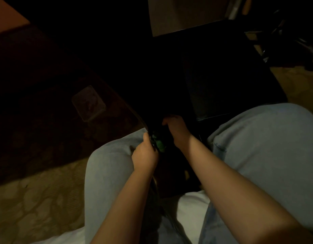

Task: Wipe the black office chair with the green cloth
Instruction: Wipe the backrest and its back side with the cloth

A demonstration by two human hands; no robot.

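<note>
Rug (37,103), dark red and deep in shadow, fills the left side, and a clear square piece (88,103) lies flat on it. Nearer the camera, beige patterned floor (34,205) runs along the rug's edge.

The person's left knee (108,166), in pale jeans, is bent over the floor. Just right of it the left hand (145,153) has its back to the camera, with the fingers curled inward and the thumb up. Its grip is clamped on the cloth (159,144). Only a small bunched green patch of the cloth shows, between the two hands and against a low black edge of the chair (222,67).

Just right of the cloth, the right hand (176,132) reaches forward with its fingers bent over a dark part of the chair. Its grip looks closed on that part, though the shadow hides the fingertips. Both forearms are bare, and a white shirt (192,203) shows between them at the bottom.

The chair's flat black seat spreads up and to the right of the hands. The right knee (263,143) in the same pale jeans sits just below the seat's near edge. At the far right, shiny dark legs of a wheeled base (296,43) stand on the beige floor.
</note>
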